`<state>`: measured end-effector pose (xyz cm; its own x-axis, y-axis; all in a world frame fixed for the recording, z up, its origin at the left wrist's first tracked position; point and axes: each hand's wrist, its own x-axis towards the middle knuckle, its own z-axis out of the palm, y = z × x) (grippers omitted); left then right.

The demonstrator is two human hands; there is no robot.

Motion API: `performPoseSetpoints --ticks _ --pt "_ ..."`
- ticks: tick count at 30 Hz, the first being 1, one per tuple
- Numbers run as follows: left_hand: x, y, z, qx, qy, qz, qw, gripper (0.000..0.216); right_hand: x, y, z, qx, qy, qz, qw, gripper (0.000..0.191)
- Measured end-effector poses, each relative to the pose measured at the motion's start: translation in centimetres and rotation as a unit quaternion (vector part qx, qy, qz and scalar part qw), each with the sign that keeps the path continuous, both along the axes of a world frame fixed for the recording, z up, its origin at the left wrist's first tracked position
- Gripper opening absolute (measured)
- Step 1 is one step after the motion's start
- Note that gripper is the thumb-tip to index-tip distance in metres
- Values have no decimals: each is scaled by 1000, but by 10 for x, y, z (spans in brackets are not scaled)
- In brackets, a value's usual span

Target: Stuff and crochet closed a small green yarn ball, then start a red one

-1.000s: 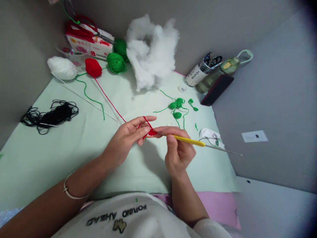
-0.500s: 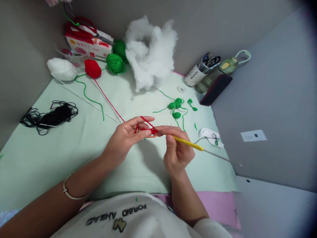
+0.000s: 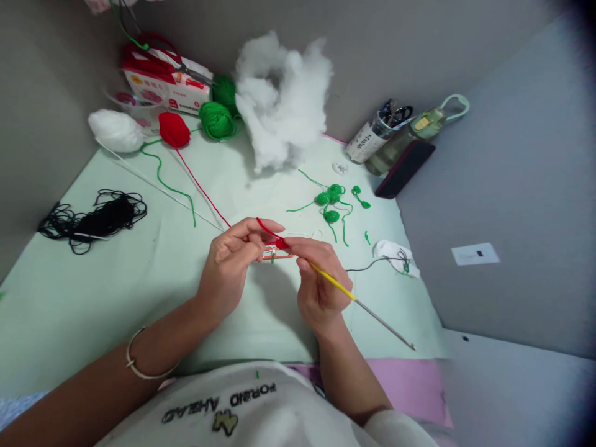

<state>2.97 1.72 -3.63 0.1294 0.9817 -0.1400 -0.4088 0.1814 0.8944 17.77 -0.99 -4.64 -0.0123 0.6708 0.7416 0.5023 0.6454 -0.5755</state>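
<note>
Left hand [image 3: 228, 261] and right hand [image 3: 321, 299] nearly meet over the table [image 3: 116, 304], the left curled with red yarn [image 3: 267, 228] across its forefinger, the right pinching a yellow-handled crochet hook [image 3: 363, 306]. Between their fingertips sits a small red piece [image 3: 282, 244], closer to the right's. From there the hook slants rightward, back toward the person. Whether the left thumb grips the piece, I can't tell.

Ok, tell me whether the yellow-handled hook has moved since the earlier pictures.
Yes, the yellow-handled hook has swung: its free metal end now sits lower and farther left of the white wall plate.
</note>
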Motion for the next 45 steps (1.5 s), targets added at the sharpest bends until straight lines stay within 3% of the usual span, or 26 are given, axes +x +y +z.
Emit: performPoseSetpoints --ticks 5,11,18,24,29,32,34,38,42,45 --pt "0 0 1 -2 -28 29 999 21 -1 -2 0 -17 -15 -1 1000 29" --pt "-1 3 2 -19 -92 -32 995 16 -2 -4 0 -22 -4 -9 1000 29" --pt "-1 5 1 -23 -53 -102 993 28 -2 -4 -4 -13 27 -11 1000 33" --pt "-3 5 -1 -7 -26 -94 995 32 0 -3 1 2 -12 2 1000 35" --pt "-1 2 4 -18 -28 -69 997 41 -1 -7 -8 38 -122 -95 987 43" --pt "1 2 5 -91 -94 -117 984 44 -3 -9 -12 94 -150 -118 977 46" --pt "0 3 4 -138 -139 -154 969 41 -3 -7 -9 99 -122 -98 983 43" --pt "-3 7 3 -140 -166 -139 966 39 1 -3 5 -6 35 -42 998 29" --pt "-4 6 2 -92 -127 -111 981 39 4 2 13 -123 240 34 962 18" --pt "-2 2 0 -41 -94 -107 989 38 3 5 13 -164 269 63 947 15"
